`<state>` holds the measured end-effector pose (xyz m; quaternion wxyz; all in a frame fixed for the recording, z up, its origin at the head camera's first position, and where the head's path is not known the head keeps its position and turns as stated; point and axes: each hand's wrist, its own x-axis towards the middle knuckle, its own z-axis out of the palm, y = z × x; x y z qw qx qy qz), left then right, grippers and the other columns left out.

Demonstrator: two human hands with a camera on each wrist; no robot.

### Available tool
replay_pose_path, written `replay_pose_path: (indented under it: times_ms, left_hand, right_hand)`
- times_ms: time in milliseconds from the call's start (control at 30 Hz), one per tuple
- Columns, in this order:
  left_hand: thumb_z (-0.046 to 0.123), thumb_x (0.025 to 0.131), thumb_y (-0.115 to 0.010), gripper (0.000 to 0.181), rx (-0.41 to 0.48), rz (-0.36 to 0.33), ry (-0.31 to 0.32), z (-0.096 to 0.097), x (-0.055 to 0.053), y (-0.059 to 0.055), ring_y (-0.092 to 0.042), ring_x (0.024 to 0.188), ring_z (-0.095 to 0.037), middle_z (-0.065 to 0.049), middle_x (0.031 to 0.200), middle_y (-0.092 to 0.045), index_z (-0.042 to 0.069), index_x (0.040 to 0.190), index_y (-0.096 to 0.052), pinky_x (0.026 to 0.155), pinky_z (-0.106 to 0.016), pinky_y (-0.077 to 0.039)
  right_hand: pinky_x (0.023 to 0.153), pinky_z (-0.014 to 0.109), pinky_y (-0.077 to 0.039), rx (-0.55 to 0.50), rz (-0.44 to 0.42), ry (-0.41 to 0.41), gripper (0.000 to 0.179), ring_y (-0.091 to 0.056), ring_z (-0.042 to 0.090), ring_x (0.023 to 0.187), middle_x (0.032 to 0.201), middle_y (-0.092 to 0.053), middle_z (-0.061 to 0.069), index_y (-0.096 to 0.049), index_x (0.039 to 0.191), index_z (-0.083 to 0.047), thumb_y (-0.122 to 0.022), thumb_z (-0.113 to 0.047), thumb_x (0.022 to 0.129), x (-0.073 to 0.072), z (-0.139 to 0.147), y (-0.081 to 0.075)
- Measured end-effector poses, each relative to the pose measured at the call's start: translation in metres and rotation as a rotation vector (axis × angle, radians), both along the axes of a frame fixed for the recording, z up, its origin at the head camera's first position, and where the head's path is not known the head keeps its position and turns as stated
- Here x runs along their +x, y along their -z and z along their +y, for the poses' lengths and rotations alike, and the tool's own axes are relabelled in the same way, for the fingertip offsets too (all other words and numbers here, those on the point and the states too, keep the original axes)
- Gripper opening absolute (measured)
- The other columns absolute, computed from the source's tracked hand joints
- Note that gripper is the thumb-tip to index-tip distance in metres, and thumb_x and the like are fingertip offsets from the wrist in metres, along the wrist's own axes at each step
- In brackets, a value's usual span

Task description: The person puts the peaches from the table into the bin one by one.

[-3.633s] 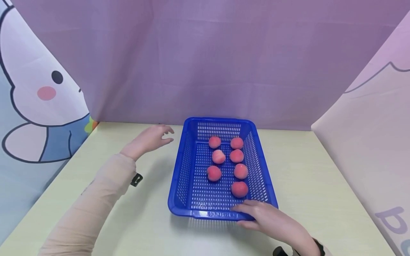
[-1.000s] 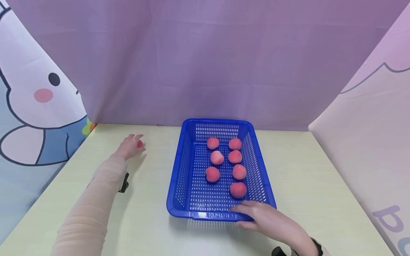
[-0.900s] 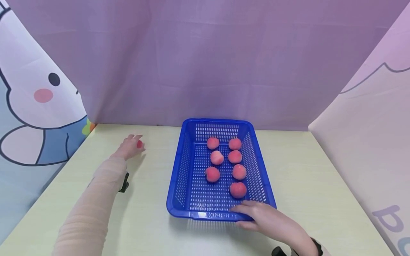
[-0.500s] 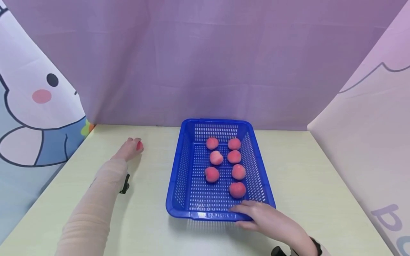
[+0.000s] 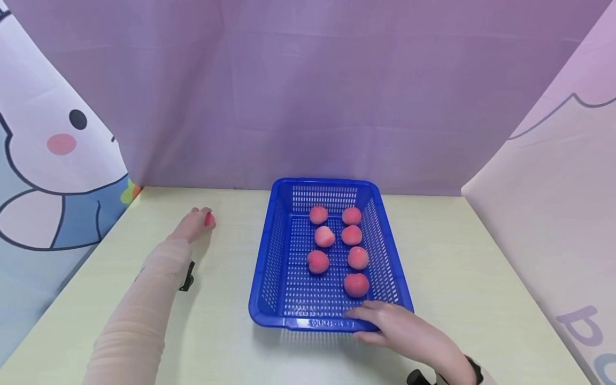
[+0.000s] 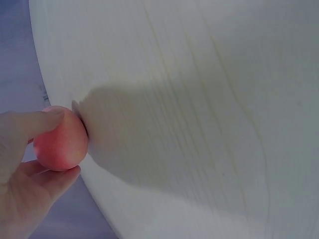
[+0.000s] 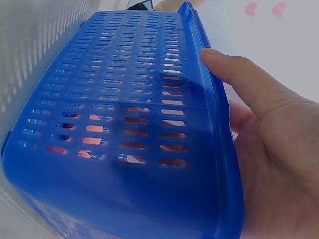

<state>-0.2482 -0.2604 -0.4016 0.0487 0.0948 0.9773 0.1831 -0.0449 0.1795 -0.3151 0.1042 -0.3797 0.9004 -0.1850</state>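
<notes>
My left hand holds a peach between thumb and fingers at the left side of the table, well apart from the basket. In the left wrist view the peach is pinkish red and close over the tabletop, its shadow spread beside it. A blue slotted plastic basket stands in the middle. My right hand grips the near rim at its right corner, thumb outside and fingers over the inside, as the right wrist view also has it. Several peaches lie in the basket in two rows, such as the nearest peach.
The pale table extends on both sides of the basket. A purple cloth backdrop hangs right behind it. Printed cartoon panels stand at the left and right.
My left hand has moved left, away from the basket's side, and its fingers have closed round a peach. The right hand keeps its place on the rim; the peaches in the basket stay put.
</notes>
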Motion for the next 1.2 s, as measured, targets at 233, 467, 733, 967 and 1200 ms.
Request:
replay_pose_path:
  times_ms: [233, 467, 733, 967, 1200]
  left_hand:
    - [0.009, 0.081, -0.055, 0.047, -0.004, 0.006, 0.028, -0.002, 0.0, -0.005, -0.052, 0.081, -0.038, -0.032, 0.093, -0.049, -0.018, 0.117, -0.04, 0.076, -0.047, -0.044]
    - [0.003, 0.082, -0.053, 0.041, -0.027, 0.024, 0.076, 0.003, 0.001, -0.018, -0.051, 0.082, -0.037, -0.031, 0.094, -0.05, -0.017, 0.117, -0.042, 0.082, -0.048, -0.042]
    - [0.002, 0.082, -0.053, 0.041, -0.023, 0.02, 0.116, 0.012, 0.0, -0.035, -0.05, 0.088, -0.038, -0.031, 0.097, -0.052, -0.016, 0.117, -0.042, 0.085, -0.049, -0.039]
    - [0.002, 0.081, -0.053, 0.042, -0.024, 0.017, 0.14, 0.021, 0.003, -0.051, -0.049, 0.088, -0.035, -0.029, 0.099, -0.053, -0.015, 0.118, -0.044, 0.083, -0.047, -0.041]
    - [0.004, 0.082, -0.053, 0.041, -0.033, 0.021, 0.171, 0.033, 0.006, -0.066, -0.049, 0.088, -0.034, -0.027, 0.099, -0.052, -0.013, 0.119, -0.044, 0.081, -0.046, -0.041]
  right_hand:
    - [0.078, 0.031, -0.048, 0.003, -0.01, 0.003, 0.027, -0.058, 0.013, 0.092, 0.1, -0.061, -0.004, -0.06, 0.111, -0.016, -0.055, -0.027, 0.086, 0.0, 0.0, 0.0]
    - [0.077, 0.031, -0.049, -0.003, 0.007, -0.001, 0.026, -0.058, 0.013, 0.091, 0.099, -0.061, -0.004, -0.06, 0.11, -0.016, -0.055, -0.027, 0.086, 0.0, 0.0, 0.0]
    - [0.077, 0.031, -0.049, -0.004, 0.02, 0.001, 0.026, -0.058, 0.013, 0.091, 0.099, -0.061, -0.005, -0.06, 0.109, -0.017, -0.055, -0.028, 0.086, 0.0, 0.0, 0.0]
    - [0.077, 0.032, -0.049, 0.018, 0.022, 0.01, 0.028, -0.058, 0.014, 0.092, 0.099, -0.061, -0.004, -0.06, 0.11, -0.017, -0.053, -0.032, 0.087, 0.001, 0.0, 0.0]
    - [0.077, 0.032, -0.049, 0.015, 0.018, 0.009, 0.028, -0.058, 0.014, 0.092, 0.099, -0.061, -0.004, -0.06, 0.11, -0.017, -0.054, -0.03, 0.086, 0.0, 0.0, -0.001]
